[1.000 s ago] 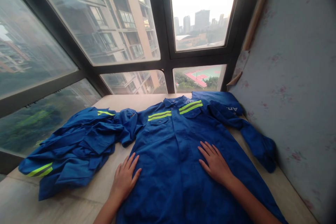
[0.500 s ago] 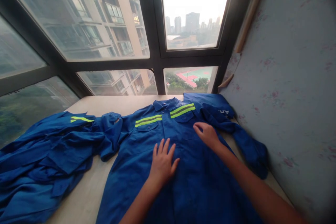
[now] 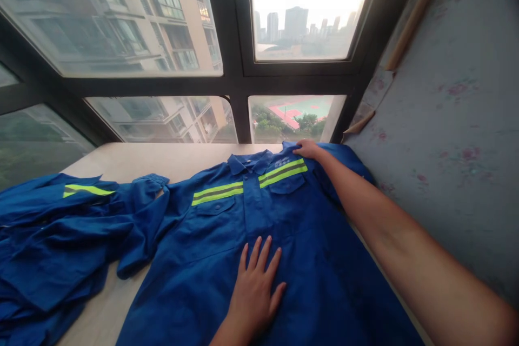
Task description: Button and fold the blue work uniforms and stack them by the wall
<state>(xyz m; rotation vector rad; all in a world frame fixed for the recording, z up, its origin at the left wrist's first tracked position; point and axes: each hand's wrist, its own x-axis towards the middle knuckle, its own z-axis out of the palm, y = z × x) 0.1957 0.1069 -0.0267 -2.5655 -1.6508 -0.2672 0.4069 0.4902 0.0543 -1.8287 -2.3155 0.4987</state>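
A blue work jacket point(image 3: 219, 238) lies front up and spread out, its collar toward the window, with yellow-green reflective bands across the chest above the flap pockets. My left hand point(image 3: 256, 284) rests flat on the lower front, fingers spread. At the shoulder on the right, above the reflective band, my right hand point(image 3: 308, 150) has its fingers curled down on the cloth, pinching it; the fingertips are partly hidden. My right forearm covers most of the sleeve on that side. Behind that shoulder lies another piece of blue cloth point(image 3: 348, 158), partly covered by my arm.
On the left, a crumpled blue garment point(image 3: 73, 243) with a reflective band touches the jacket's sleeve. Both lie on a pale surface point(image 3: 117, 159). Dark window frames point(image 3: 162, 86) stand behind, and a flowered papered wall point(image 3: 454, 135) borders the right side.
My right hand has moved forward from over the chest to the shoulder and closed on the cloth there. My left hand stays flat on the front, lower in view as the camera shifted.
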